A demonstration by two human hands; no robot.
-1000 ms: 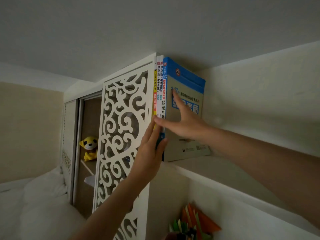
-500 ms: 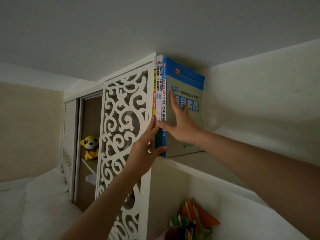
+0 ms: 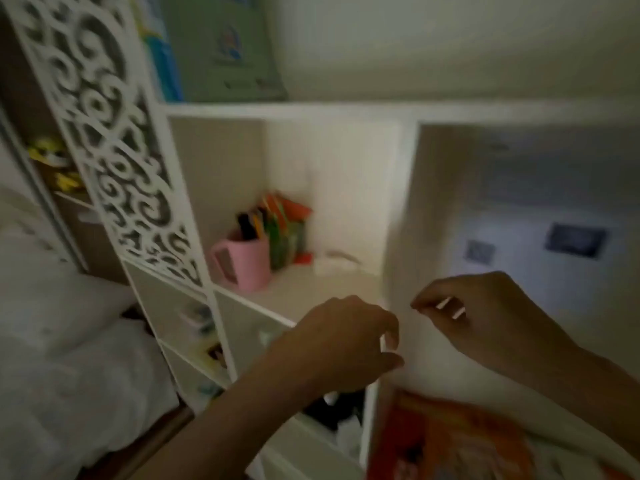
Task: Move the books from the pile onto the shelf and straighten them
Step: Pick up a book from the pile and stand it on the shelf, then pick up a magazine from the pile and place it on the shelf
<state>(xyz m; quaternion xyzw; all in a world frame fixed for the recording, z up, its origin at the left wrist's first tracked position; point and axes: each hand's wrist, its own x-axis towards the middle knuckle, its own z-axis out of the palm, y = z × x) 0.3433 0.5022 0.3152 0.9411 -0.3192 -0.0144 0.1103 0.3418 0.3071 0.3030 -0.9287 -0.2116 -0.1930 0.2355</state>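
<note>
White shelf unit (image 3: 294, 109) ahead; my left hand (image 3: 343, 344) and right hand (image 3: 485, 317), loosely curled and empty, should grip the orange book (image 3: 450, 441) squarely.

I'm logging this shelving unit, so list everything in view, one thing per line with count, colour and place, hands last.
books: at least two, blurred, one grey-green cover and one blue spine, standing on the top shelf, upper left
fretwork panel: one, white, left side of the unit
yellow toy: one, yellow, blurred, behind the panel at far left
pink cup: one, pink, holding pens, in the open middle compartment
colourful packet: one, orange and green, right beside the cup
orange-red book: one, orange-red, bottom right
bedding: white, lower left
left hand: one, fingers loosely curled, holding nothing
right hand: one, fingers loosely curled, holding nothing
</note>
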